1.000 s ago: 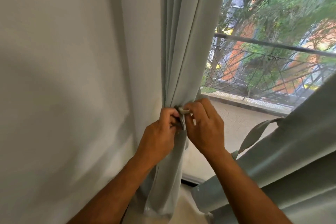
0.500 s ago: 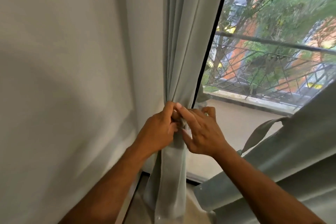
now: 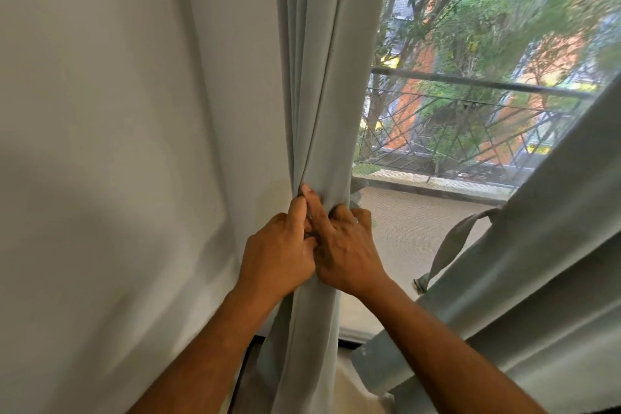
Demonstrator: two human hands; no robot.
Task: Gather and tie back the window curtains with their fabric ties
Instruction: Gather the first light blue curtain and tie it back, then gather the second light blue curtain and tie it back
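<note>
A pale grey-green curtain [image 3: 322,77] hangs gathered into a narrow bunch beside the white wall. My left hand [image 3: 279,252] and my right hand [image 3: 346,252] press together on the bunch at its pinched waist, fingers curled around the fabric. The tie there is hidden under my fingers. My right forefinger points up along the folds. At the right, a second curtain [image 3: 544,262] of the same cloth slants across the window, with its own fabric tie [image 3: 450,252] hanging loose in a loop.
A white wall [image 3: 117,144] fills the left half. Behind the glass are a balcony railing [image 3: 470,118], a ledge, trees and orange buildings. The dark window frame [image 3: 349,341] runs along the bottom by the floor.
Both hands have closed tighter around the gathered curtain and shifted slightly up. The small tie end seen between my fingers a second ago is now covered.
</note>
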